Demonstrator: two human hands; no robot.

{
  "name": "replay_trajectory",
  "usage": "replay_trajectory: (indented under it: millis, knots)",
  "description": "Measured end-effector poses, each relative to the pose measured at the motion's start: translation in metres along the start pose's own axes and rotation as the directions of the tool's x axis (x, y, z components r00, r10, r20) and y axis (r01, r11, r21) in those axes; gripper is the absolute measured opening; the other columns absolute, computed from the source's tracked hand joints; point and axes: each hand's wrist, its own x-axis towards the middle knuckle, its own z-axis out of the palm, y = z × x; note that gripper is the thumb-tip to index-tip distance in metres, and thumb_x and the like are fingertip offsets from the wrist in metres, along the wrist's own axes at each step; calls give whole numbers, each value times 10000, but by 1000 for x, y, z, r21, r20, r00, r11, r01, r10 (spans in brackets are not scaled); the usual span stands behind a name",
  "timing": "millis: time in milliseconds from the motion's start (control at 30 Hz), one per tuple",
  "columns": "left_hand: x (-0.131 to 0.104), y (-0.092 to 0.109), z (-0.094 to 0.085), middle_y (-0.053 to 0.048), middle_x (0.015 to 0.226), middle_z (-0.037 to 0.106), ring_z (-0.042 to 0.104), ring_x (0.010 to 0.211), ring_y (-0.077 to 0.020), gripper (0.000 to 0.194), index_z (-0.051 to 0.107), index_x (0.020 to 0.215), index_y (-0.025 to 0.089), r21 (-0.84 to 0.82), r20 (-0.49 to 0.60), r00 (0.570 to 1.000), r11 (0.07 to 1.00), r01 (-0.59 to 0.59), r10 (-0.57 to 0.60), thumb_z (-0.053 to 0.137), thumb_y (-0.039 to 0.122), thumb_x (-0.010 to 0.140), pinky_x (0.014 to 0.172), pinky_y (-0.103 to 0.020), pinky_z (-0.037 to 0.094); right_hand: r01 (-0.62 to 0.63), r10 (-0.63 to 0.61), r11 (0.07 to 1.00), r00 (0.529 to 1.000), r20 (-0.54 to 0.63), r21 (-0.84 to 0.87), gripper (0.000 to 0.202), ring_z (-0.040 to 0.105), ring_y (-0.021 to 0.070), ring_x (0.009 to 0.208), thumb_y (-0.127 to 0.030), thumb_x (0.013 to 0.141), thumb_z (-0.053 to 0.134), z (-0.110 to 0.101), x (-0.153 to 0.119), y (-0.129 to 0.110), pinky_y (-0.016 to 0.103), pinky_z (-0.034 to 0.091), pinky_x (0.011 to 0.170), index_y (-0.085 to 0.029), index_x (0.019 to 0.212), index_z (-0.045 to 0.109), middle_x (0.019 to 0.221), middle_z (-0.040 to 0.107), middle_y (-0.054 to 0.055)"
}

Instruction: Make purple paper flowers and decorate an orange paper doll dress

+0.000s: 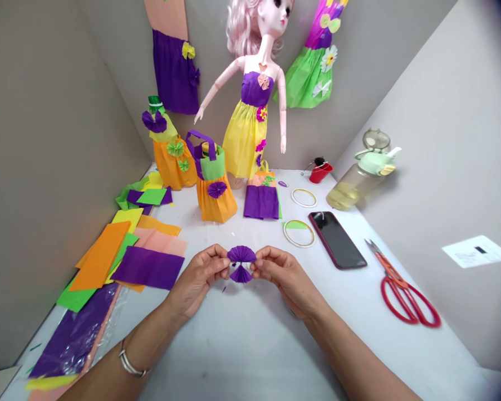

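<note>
Between my two hands is a small purple pleated paper fan flower (241,254), spread into an upper and a lower fan joined at the middle. My left hand (204,273) pinches its left edge between thumb and fingers. On the opposite side, my right hand (281,273) pinches the right edge the same way. The fans are held just above the white table, and the fingertips hide their outer corners. Beyond them stands an orange and green bag (217,197) bearing a similar purple flower (217,190).
Coloured sheets (148,267) lie at left. Rolls of tape (299,245), a phone (337,239), red-handled scissors (404,289) and a bottle (353,181) are at right. A doll (244,139), a dressed bottle (173,159) and a red bucket (320,172) stand at the back.
</note>
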Motion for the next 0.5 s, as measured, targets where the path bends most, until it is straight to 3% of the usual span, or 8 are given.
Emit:
replay_trajectory:
  millis: [200, 333, 400, 500]
  knots:
    - [-1, 3, 2, 56, 687, 493, 463, 625, -74, 184, 547, 812, 179, 20, 19, 1000, 1000, -14, 14, 724, 222, 790, 638, -193, 387, 101, -99, 983, 995, 16, -154, 159, 558, 141, 710, -325, 785, 730, -2, 0, -1, 277, 426, 719, -189, 812, 652, 726, 636, -4]
    - [0, 5, -2, 41, 790, 551, 494, 685, -86, 187, 580, 924, 199, 165, 32, 997, 984, -71, 67, 715, 239, 800, 674, -212, 399, 157, -151, 948, 988, 43, -278, 175, 557, 146, 704, -349, 817, 702, -5, -2, -2, 274, 422, 677, -188, 834, 635, 729, 630, 2]
    - [0, 8, -5, 25, 845, 580, 517, 739, -104, 195, 598, 978, 209, 281, 57, 994, 954, -103, 91, 700, 263, 820, 705, -230, 406, 222, -217, 901, 975, 55, -374, 122, 571, 149, 731, -305, 840, 674, -5, -5, -4, 276, 437, 697, -191, 832, 632, 764, 628, 4]
    - [-1, 14, -10, 18, 831, 573, 535, 784, -125, 91, 616, 902, 203, 458, 149, 982, 872, -172, 115, 661, 267, 856, 747, -251, 409, 377, -364, 741, 921, 140, -556, 44, 586, 146, 791, -185, 868, 614, -5, -10, -8, 269, 447, 749, -196, 833, 637, 833, 629, 10]
